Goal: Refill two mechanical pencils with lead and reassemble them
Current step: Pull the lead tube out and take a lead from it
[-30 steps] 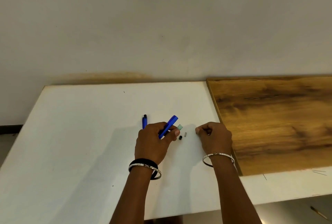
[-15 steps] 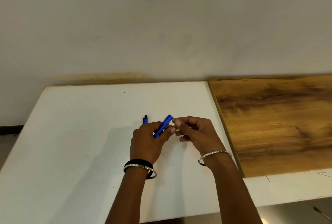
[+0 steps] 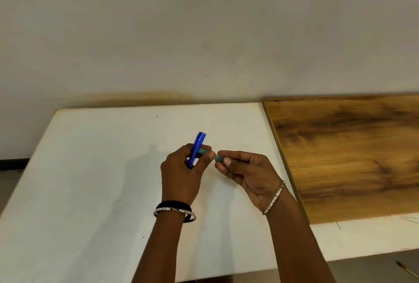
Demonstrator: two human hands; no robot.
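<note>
My left hand grips a blue mechanical pencil, which stands nearly upright with its top end above my fingers. A small teal lead tube lies crosswise between my two hands. My right hand pinches the tube's right end between thumb and forefinger, and my left thumb lies over its left part. Both hands are held just above the white table. The second pencil and the small loose parts are hidden behind my hands.
A brown wooden board lies on the right part of the table, its left edge close to my right wrist. A plain wall rises behind the table. A thin stick lies on the floor at the lower right.
My right hand moved left from the table to meet my left hand and now pinches the teal tube. The blue pencil has tipped from slanting to nearly upright. The second pencil is now covered.
</note>
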